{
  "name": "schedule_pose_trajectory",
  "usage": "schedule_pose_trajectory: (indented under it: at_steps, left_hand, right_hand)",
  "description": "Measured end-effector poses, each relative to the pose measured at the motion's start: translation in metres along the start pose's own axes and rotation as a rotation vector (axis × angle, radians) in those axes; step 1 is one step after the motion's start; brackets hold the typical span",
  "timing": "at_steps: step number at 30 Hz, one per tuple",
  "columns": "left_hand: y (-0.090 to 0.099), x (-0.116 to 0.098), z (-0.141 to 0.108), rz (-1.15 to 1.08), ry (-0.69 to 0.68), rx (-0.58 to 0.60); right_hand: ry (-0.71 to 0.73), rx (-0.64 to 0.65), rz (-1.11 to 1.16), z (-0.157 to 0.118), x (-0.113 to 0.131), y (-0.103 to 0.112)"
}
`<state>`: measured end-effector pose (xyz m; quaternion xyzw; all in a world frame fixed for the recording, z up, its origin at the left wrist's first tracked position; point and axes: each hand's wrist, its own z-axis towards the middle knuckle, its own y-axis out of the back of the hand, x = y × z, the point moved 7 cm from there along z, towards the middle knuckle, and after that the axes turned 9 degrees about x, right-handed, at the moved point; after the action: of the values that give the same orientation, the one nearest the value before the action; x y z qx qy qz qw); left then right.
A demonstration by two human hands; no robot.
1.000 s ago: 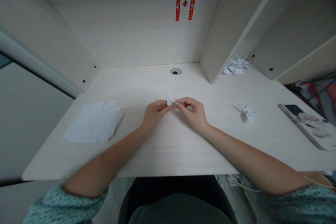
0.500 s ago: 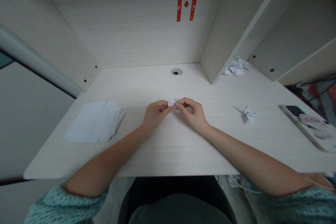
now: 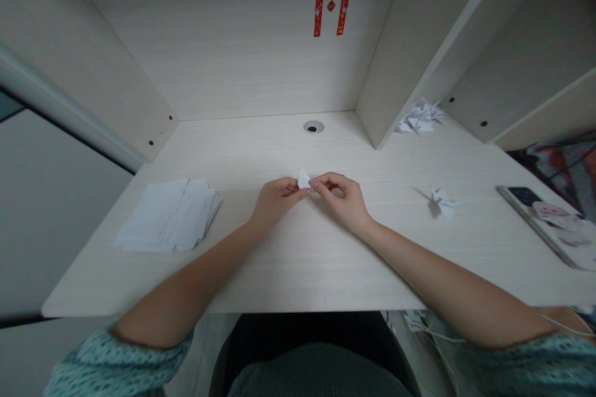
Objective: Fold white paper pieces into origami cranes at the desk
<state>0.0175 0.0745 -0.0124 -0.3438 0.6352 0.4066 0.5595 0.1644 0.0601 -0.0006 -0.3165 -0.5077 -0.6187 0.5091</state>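
Between my two hands, over the middle of the desk, is a small folded piece of white paper [image 3: 303, 178] with a pointed top. My left hand [image 3: 278, 198] pinches its lower left side, thumb towards me. The fingertips of my right hand [image 3: 339, 197] are closed on its right edge. Both hands partly hide the paper's lower part. To the right on the desk lies a folded paper crane [image 3: 442, 200], apart from my hands. On the left is a stack of white paper sheets [image 3: 162, 216].
A heap of folded white paper pieces [image 3: 420, 116] lies at the back right, behind an upright panel [image 3: 395, 68]. At the right edge is a phone [image 3: 549, 217] in a decorated case. A round cable hole [image 3: 313, 127] is set into the desk [image 3: 288, 276] near the back wall.
The folded paper has turned slightly between my fingers and shows a broader face now. My hands have hardly moved.
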Motion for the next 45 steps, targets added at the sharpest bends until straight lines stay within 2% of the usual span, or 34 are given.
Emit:
schedule_pose_trajectory:
  at_steps: [7,11,16,24,29,34,36,38,40,42,45]
  left_hand:
    - [0.006,-0.002,-0.001,0.334,-0.028,-0.065]
    - [0.006,-0.004,-0.002,0.430,-0.047,-0.083]
    - [0.008,-0.007,-0.004,0.494,-0.079,-0.134]
    - [0.008,-0.007,-0.004,0.490,-0.068,-0.128]
    - [0.003,-0.007,-0.003,0.402,-0.076,-0.065]
    - [-0.015,-0.006,0.001,0.166,-0.102,0.190]
    - [-0.023,-0.002,0.001,0.039,-0.056,0.306]
    - [-0.028,0.001,0.000,-0.080,-0.006,0.370]
    - [-0.030,0.002,-0.001,-0.170,0.025,0.384]
    - [-0.030,0.004,-0.001,-0.225,0.045,0.379]
    - [-0.025,0.006,0.001,-0.223,0.050,0.316]
  right_hand:
    - [0.027,-0.104,0.003,0.002,0.005,0.014]
    - [0.077,-0.104,-0.016,0.001,0.010,0.013]
    - [0.098,-0.083,-0.040,-0.001,0.010,0.011]
    - [0.101,-0.080,-0.043,-0.002,0.015,0.009]
    - [0.078,-0.083,-0.014,-0.001,0.011,0.010]
    - [0.112,0.095,0.138,0.002,0.010,0.002]
    - [0.122,0.175,0.212,0.001,0.009,-0.003]
    - [0.101,0.250,0.338,0.001,0.007,-0.010]
    - [0.060,0.299,0.466,0.000,0.006,-0.015]
    - [0.028,0.293,0.501,0.000,0.006,-0.017]
    - [0.013,0.191,0.365,0.002,0.007,-0.011]
